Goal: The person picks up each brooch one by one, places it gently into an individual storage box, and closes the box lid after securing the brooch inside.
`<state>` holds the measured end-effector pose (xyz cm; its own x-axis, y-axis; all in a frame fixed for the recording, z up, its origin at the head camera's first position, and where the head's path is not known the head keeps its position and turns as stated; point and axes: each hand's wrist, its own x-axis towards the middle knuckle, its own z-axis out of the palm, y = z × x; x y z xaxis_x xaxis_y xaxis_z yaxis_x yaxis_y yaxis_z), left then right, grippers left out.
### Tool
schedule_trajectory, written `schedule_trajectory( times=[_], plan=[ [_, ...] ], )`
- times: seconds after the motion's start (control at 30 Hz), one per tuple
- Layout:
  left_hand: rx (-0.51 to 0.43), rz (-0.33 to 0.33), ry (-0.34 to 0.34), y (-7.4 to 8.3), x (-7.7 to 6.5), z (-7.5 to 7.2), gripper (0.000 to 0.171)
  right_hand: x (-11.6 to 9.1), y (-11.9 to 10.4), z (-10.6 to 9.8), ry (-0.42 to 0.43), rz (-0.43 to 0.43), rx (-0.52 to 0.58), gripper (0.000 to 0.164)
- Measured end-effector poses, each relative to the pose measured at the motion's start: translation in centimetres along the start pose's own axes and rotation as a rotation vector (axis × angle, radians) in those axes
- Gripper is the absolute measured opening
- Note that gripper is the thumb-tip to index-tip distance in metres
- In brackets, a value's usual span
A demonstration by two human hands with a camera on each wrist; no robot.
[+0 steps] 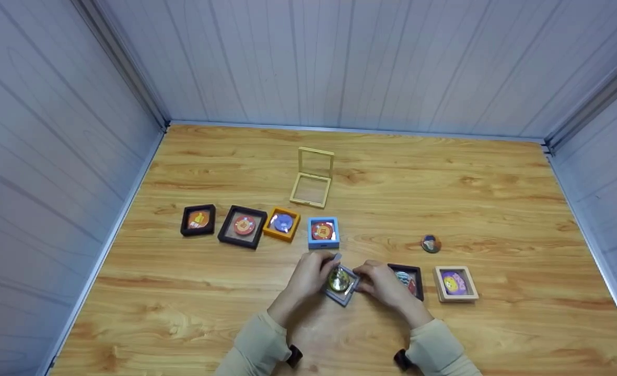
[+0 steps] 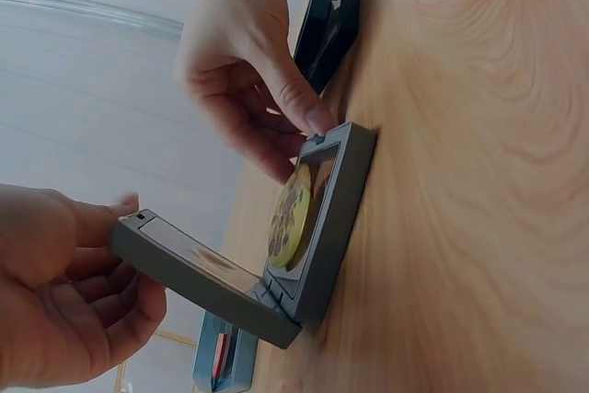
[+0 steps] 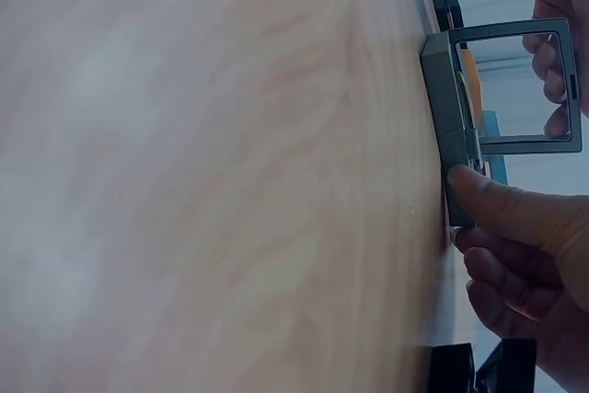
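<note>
A grey hinged display case stands open on the table, its windowed lid tilted up. Inside the base lies a round, shiny yellow-green badge, raised at a slant in the left wrist view. My left hand pinches the free edge of the lid between thumb and fingers. With thumb and fingers, my right hand holds the base by its right edge. Just beyond that hand, a black case with a badge in it is partly hidden.
Farther back, an open yellow case has its lid upright. A blue case, an orange case and two black cases hold badges to the left. At right are a loose badge and a beige case. Walls enclose the table.
</note>
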<state>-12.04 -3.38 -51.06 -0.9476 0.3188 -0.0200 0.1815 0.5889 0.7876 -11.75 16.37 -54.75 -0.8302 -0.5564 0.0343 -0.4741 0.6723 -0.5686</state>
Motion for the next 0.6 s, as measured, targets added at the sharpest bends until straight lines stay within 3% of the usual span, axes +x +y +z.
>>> schedule_trajectory(
  times=[0.17,0.4,0.6],
  plan=[
    [-0.011,0.026,-0.019,0.1,-0.3,0.3,0.018,0.0,0.1,0.1,0.000,0.001,-0.002,0.026],
    [-0.024,0.003,-0.070,0.4,-0.4,1.1,0.018,0.0,0.0,0.1,-0.001,0.011,0.003,0.025],
    [-0.019,0.045,-0.043,0.4,-0.6,2.1,0.017,0.0,0.0,0.1,0.012,-0.001,-0.002,0.022]
  ],
)
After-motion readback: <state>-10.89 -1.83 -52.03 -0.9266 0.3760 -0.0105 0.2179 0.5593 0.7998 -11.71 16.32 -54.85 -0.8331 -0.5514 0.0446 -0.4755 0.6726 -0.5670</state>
